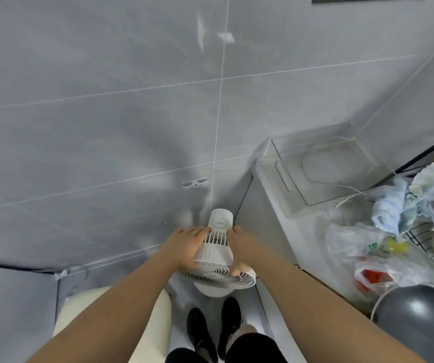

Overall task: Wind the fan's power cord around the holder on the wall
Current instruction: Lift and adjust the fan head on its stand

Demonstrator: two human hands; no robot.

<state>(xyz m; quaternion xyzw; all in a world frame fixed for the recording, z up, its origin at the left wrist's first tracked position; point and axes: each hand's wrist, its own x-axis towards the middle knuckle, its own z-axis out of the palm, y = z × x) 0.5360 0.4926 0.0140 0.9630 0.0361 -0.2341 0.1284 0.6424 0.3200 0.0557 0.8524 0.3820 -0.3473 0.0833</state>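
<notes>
1. The white fan [217, 247] stands on the floor close against the grey tiled wall [106, 100], its motor housing toward the wall and its round grille toward the person's feet.
2. The left hand [184, 247] lies on the left side of the fan's motor housing. Its grip is wide, with the fingers spread over the ribbed casing and reaching toward the back cap.
3. The right hand [242, 242] is on the right side of the same housing. Its fingers are bent round the casing edge, so this grip has hold of the fan.
4. The power cord cannot be picked out with certainty near the fan; its position cannot be told.
5. A small white holder [194, 182] is fixed to the wall above the fan and slightly to its left, well apart from both hands. Nothing can be seen wound on it.
6. Below the fan, two dark shoes [214, 331] stand on the floor, toes pointing at the fan's base.
7. Left of the fan and lower down, a cream rounded object [90, 310] sits beside the wall; what it is cannot be told.
8. Right of the fan, a white table [289, 210] runs along the side wall. It carries a clear plastic box [323, 163], crumpled plastic bags [362, 252], blue and white cloths [407, 200] and, nearest the person, a dark domed lid [425, 307].
9. A black wire rack [430, 239] stands at the far right of that table, beyond the bags.
</notes>
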